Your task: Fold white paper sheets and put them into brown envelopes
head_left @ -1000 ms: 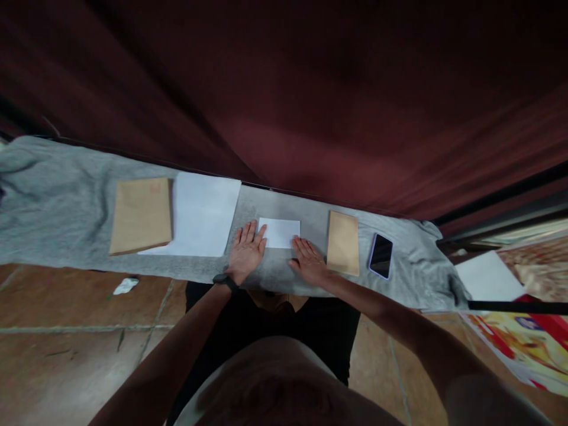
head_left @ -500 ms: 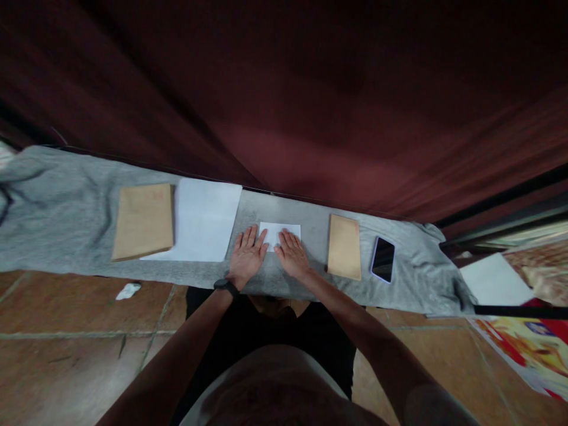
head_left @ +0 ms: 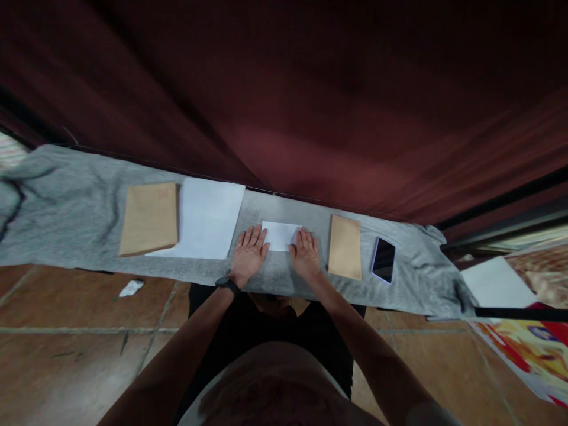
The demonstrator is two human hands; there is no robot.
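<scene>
My left hand (head_left: 249, 257) and right hand (head_left: 306, 255) are resting flat, fingers apart, at opposite ends of the small paper (head_left: 278, 235) running left-right.

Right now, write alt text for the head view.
Palms down, the left hand and right hand flank a small white paper on grey cloth. Leftward lie a large white sheet and large brown envelope; rightward, a small brown envelope and phone.

Grey cloth (head_left: 80, 207): spread before you from left to right — rumpled toward both ends
Left side: brown envelopes (head_left: 149, 219) overlapping large white paper (head_left: 210, 219)
Middle: small white slip (head_left: 279, 235), straight ahead of you
Right side: narrower brown envelope (head_left: 345, 247) — then phone (head_left: 384, 260)
</scene>
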